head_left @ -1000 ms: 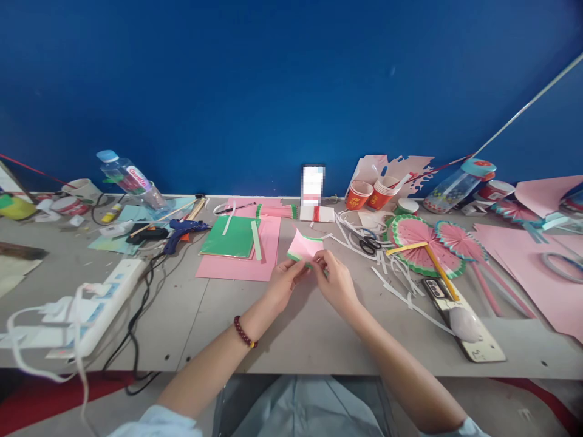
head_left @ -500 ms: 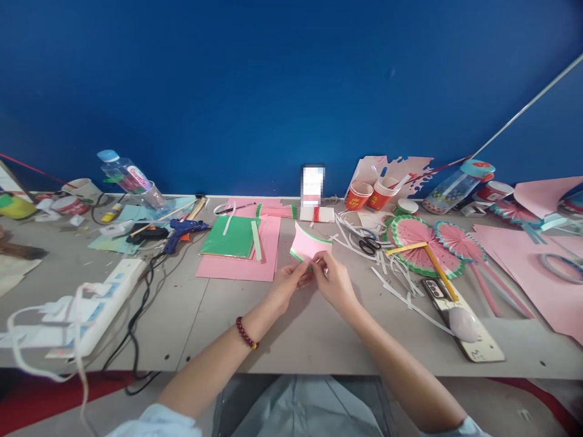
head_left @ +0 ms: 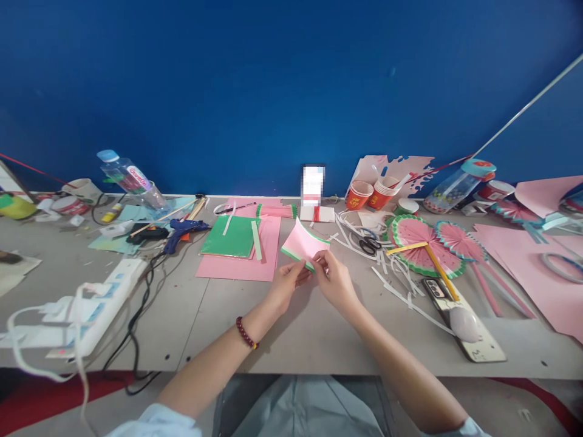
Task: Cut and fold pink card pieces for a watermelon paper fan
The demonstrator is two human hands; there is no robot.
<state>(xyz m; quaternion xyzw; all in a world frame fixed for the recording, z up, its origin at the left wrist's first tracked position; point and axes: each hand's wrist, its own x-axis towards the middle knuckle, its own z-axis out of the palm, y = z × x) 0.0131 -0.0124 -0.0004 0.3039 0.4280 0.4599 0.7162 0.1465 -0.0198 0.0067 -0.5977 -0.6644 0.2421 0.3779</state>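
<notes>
On my left, a green packet (head_left: 228,237) lies over a pink sheet (head_left: 268,255) on the bench (head_left: 255,346). My left hand (head_left: 288,283) pinches the near edge of the green-edged pink paper (head_left: 304,240), which I hold up between both hands — it bows, so I judge it light, springy and easily creased, best taken by its green borders. My right hand (head_left: 334,274) pinches that same near side, with scissors (head_left: 370,245) lying farther right.
</notes>
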